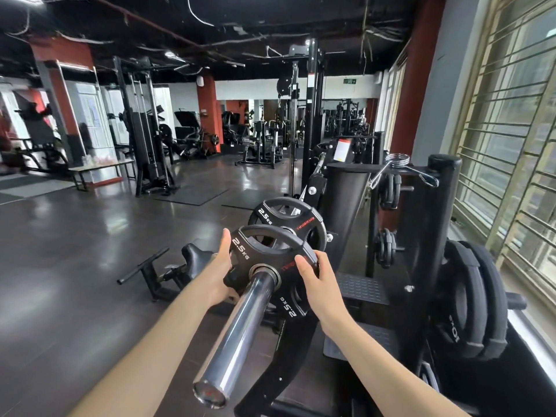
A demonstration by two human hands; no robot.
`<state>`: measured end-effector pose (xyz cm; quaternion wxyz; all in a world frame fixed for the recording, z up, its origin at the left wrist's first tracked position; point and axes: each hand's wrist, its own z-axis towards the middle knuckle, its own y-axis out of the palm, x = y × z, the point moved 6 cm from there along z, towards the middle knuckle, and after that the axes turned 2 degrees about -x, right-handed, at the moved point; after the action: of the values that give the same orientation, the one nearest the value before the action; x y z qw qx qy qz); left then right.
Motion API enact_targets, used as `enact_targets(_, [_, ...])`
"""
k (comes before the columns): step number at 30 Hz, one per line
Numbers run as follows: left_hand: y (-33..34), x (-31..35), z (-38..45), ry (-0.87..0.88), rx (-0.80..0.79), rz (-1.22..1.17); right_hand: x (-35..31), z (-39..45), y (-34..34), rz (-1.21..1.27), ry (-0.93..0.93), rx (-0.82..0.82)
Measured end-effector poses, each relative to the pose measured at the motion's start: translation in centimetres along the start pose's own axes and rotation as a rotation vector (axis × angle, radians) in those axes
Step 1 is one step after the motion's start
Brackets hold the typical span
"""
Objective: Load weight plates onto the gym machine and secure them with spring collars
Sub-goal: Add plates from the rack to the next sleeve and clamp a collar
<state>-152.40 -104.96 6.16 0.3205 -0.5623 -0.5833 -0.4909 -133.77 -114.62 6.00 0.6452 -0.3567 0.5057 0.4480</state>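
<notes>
A chrome sleeve [237,335] of the gym machine juts toward me at centre. A black 2.5 kg plate [264,251] is threaded on it, gripped at its left rim by my left hand [221,266] and at its right rim by my right hand [316,275]. Farther along the sleeve, apart from the first, sits another 2.5 kg plate [288,218]. A silver spring collar [397,164] rests on top of the black storage rack at upper right, out of reach of both hands.
The storage rack [433,230] on the right carries small plates [386,248] on pegs and big 10 kg plates [472,299] low down. A black handle frame [156,269] lies on the floor to the left. Barred windows line the right wall; machines fill the far room.
</notes>
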Motion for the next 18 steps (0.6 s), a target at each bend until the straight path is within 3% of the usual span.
enact_targets(7, [0.5,-0.1,4.6,-0.059,-0.015,0.049,1.4,3.6,-0.8,-0.145,-0.012,0.107])
enact_targets(14, [1.9,1.1,8.8,0.002,-0.13,0.119,1.9,7.0,-1.3,-0.256,-0.043,0.202])
enact_targets(18, [2.2,0.9,12.1,-0.027,-0.086,0.106,2.3,8.6,-1.3,-0.284,-0.072,0.22])
